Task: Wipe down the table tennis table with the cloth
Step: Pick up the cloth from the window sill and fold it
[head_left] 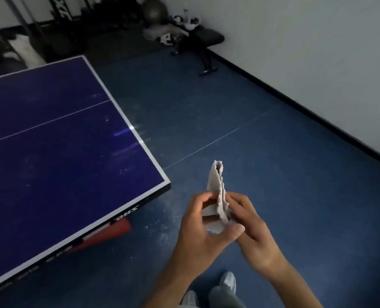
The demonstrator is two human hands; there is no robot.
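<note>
Two bare hands are in view, both just off the near corner of the dark blue table tennis worktop with white edge lines. They are over the floor, not over the playing surface.

Left hand: fingers curled, thumb pressed across the lower part of a pale grey folded cloth.

Right hand: fingers curled against the other side of the same cloth, tips hidden behind it. The cloth is held between the two hands; neither hand is spread wide.

Cloth: folded into a narrow strip and standing roughly upright. Its ragged layered edges face the camera and its upper end pokes clear above the hands. It is beside the worktop's near corner, to the right of it, and does not touch the worktop.

Worktop: a thin white centre line runs along it. Pale specks and smears show on the surface near the right-hand edge. White lettering on the black side rail is too blurred to read. A red part shows beneath the near corner.

Beyond the worktop's far corner, a black padded bench stands by the white wall, with a grey exercise ball near it. On the blue floor off the near corner, at the bottom of the view, are two grey shoes.
</note>
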